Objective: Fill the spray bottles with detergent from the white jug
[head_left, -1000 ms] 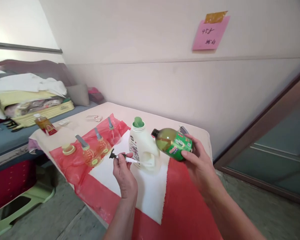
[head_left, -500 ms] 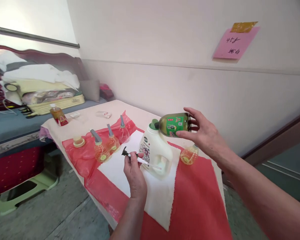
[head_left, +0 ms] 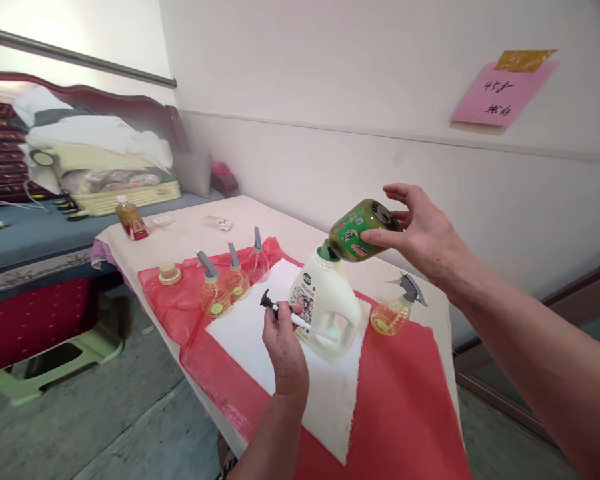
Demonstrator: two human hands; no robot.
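My right hand [head_left: 423, 230] grips a green-labelled bottle [head_left: 353, 235] near its base. The bottle is tilted neck-down, and its mouth meets the green spout at the top of a white jug [head_left: 325, 293]. Between the fingers and thumb of my left hand [head_left: 286, 347] is a pump dispenser head [head_left: 293, 317], black at the top with a white shaft and a clear tube. It is held in front of the jug, which stands upright on a white cloth [head_left: 325, 407]. Whether liquid is flowing cannot be seen.
Several spray bottles [head_left: 215, 297] with grey triggers stand on red plastic; another spray bottle [head_left: 393, 313] is to the right. A round yellowish lid [head_left: 170, 274] and a drink bottle [head_left: 131, 217] sit at the left. A pink note [head_left: 505, 93] is taped to the wall.
My right hand has lifted the bottle's base, so the bottle tilts more steeply into the jug's spout. My left hand keeps its hold on the pump dispenser head. The view has shifted slightly.
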